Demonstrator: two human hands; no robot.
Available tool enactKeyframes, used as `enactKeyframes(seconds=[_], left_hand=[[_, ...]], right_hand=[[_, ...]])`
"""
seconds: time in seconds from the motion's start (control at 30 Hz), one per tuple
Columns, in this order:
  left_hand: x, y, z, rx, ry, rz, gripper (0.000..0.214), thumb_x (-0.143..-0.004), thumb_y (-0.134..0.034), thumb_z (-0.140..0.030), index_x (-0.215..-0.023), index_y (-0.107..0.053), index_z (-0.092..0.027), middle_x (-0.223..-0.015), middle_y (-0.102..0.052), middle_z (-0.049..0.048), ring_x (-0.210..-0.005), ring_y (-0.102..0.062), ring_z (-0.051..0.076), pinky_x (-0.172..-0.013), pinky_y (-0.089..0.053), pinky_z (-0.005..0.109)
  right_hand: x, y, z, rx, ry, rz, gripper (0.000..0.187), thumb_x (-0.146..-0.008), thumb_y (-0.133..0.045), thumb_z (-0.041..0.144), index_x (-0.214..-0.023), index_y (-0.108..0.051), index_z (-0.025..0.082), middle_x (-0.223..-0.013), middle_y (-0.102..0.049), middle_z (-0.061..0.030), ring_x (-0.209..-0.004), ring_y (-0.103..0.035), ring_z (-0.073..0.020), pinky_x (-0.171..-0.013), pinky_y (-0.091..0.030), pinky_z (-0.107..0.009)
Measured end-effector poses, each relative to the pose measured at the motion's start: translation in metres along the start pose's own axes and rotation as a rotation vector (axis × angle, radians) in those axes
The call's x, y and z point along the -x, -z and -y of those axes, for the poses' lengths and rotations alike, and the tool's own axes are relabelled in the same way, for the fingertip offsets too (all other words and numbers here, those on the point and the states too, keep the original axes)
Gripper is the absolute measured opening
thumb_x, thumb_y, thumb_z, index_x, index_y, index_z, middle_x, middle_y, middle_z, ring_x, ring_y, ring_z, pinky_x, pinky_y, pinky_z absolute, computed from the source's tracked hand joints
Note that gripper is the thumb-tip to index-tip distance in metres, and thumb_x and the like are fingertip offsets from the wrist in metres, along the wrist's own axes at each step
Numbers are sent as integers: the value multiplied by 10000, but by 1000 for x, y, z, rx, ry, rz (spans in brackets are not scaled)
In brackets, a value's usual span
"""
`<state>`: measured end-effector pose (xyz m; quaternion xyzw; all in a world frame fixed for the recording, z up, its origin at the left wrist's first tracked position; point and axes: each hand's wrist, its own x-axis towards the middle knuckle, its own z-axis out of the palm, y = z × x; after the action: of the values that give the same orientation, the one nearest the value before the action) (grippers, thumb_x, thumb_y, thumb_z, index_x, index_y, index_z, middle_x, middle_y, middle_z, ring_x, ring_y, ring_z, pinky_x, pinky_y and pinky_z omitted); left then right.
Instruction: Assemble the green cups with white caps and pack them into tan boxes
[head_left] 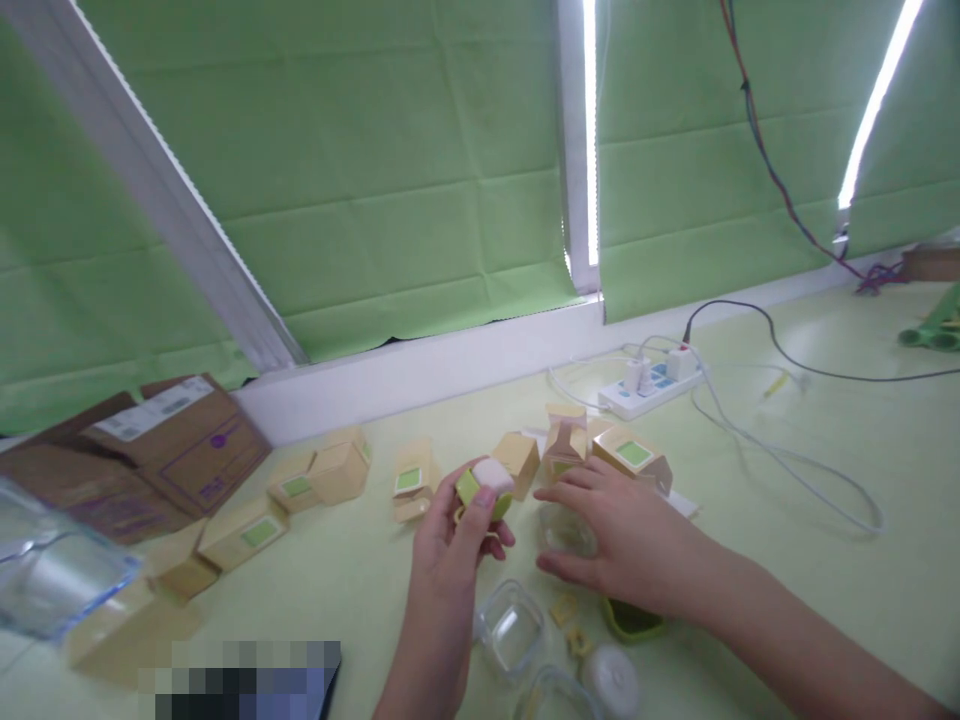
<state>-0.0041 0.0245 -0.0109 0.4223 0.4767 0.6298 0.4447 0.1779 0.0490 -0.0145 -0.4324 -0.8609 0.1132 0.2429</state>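
The green-and-white piece (pixel 495 474) is in the left hand (pixel 451 535), pinched between thumb and fingers above the desk (pixel 352 580). To its right, the right hand (pixel 619 535) reaches palm down over a clear jar (pixel 566 533), fingers spread; whether they grip it I cannot tell. So the piece sits between the hands, nearer the jar than the boxes at far left.

Just below the hands lie a square clear container (pixel 511 630), a yellow ring (pixel 576 641), a round white lid (pixel 611 682) and a dark green frame (pixel 634 622). Behind them stand small cream boxes (pixel 515 460), with more in a row (pixel 246 530) toward the left, beside a brown carton (pixel 172 455).

The desk is pale yellow-green. On its far side a white power strip (pixel 651 388) has plugs in it, with a white cable (pixel 795 455) looping to the right. Green blinds (pixel 420 180) cover the sloping windows, bright light showing at two gaps.
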Motion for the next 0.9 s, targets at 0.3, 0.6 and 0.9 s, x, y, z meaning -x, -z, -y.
enactKeyframes(seconds=[0.3, 0.6, 0.9], left_hand=[[1, -1, -6, 119, 32, 24, 472, -739, -782, -434, -1093, -564, -209, -805, -691, -9, -545, -617, 125, -510, -456, 246], [3, 2, -9, 102, 38, 72, 499, -778, -772, -360, -1228, -600, -233, -810, -677, -9, -646, -602, 122, -600, -456, 240], [10, -3, -13, 61, -13, 186, 375, -762, -798, -326, -1104, -691, -216, -903, -699, 12, -682, -561, 108, -626, -456, 223]], right_hand=[[-1, 4, 3, -256, 31, -13, 471, -852, -721, 329, -1310, -642, 252, -1201, -633, -99, -1154, -584, -283, -1027, -461, -453], [0, 6, 8, -927, -170, -29, 659, -809, -772, 307, -1363, -417, 279, -1064, -662, -32, -879, -638, -193, -806, -512, -350], [-4, -10, 4, -1272, -257, 83, 326, -962, -525, 440, -1231, -534, 255, -737, -599, 30, -563, -549, -118, -504, -375, -215]])
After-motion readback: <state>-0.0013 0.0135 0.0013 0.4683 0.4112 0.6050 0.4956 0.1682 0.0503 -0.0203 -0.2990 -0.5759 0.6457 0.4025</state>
